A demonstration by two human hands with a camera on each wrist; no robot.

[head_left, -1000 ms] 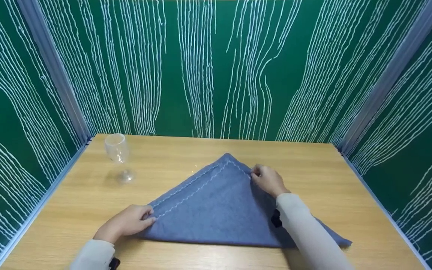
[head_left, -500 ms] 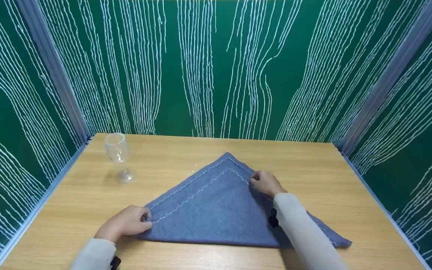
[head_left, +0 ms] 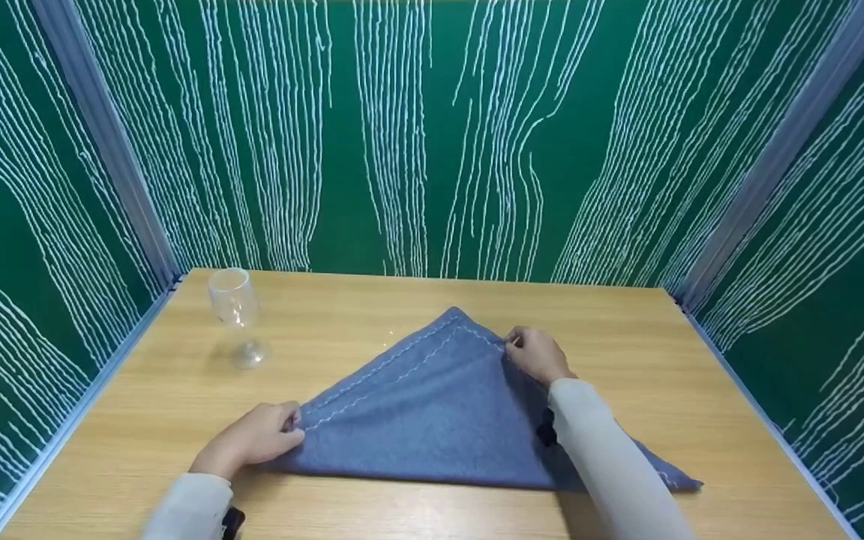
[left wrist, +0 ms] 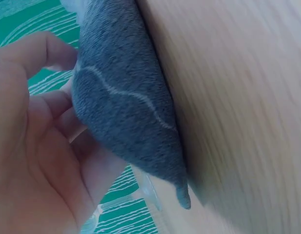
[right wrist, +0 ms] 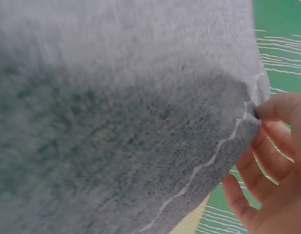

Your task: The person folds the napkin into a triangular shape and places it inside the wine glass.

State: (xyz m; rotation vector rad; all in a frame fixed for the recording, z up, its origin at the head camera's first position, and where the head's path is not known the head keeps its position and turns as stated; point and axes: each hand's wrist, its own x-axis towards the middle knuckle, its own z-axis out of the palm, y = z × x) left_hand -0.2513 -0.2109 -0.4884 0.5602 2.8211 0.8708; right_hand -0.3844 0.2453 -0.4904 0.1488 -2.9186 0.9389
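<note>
A grey-blue cloth with pale stitching along its borders lies folded into a triangle on the table, its peak pointing away from me. My left hand pinches the cloth's edge near its left corner; the left wrist view has the thumb and fingers on the cloth rim. Up on the right slanting edge, below the peak, my right hand pinches the border between thumb and fingertips. In the right wrist view the cloth fills most of the picture. The right forearm covers part of the cloth's right side.
An upright stemmed glass stands at the back left of the wooden table. Green panels with wavy white lines enclose the table at the back and both sides, joined by grey posts.
The right hand dipped toward me with the upper layer's edge, then went back up toward the peak. The left hand has lifted slightly, and soft creases now run across the cloth.
</note>
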